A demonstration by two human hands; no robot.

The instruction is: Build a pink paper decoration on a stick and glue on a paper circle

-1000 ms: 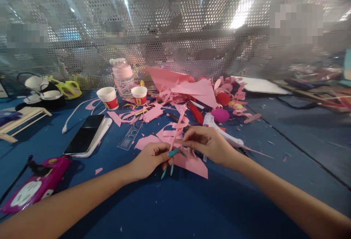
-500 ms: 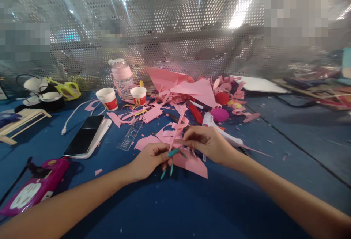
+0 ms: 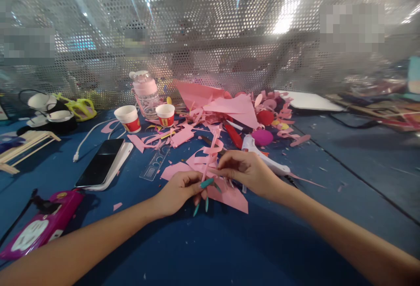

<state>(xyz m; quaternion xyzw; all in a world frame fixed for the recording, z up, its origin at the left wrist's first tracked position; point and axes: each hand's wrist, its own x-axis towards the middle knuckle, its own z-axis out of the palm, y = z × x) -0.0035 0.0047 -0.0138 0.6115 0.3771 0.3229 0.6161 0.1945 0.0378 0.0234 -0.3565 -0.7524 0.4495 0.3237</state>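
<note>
Directions: clock hours as seen from the two hands, 12 straight ahead.
Pink strip [image 3: 210, 160]: at the centre, between both hands, slanting up toward 12 o'clock; upper part loose among curls, flat pink paper [image 3: 229, 197] lying below.
Left hand [image 3: 182, 190]: thumb and fingers closed in a pinch on the strip's lower end; teal slivers [image 3: 206, 183] at the fingertips, nails or a tool, cannot tell.
Right hand [image 3: 252, 172]: thumb and forefinger almost together, at the 3 o'clock side of the strip; gripping or merely near, cannot tell.
Stacked cups [image 3: 127, 119]: at 10 o'clock, nested inside one another, several rims showing; inside of the top one too shallow in view to judge.
Single cup [image 3: 165, 115]: near 11 o'clock, upright, white inner wall visible, bottom hidden.
Bottle [image 3: 144, 91]: just behind the cups, upright, clear with a pink band; contents impossible to make out.
White bowls [image 3: 61, 114]: between 9 and 10 o'clock, set in black holders.
Scrap pile [image 3: 229, 106]: at 12 o'clock, mostly pink paper.
Phone [image 3: 101, 161]: near 9 o'clock, resting on a white slab [image 3: 122, 163].
</note>
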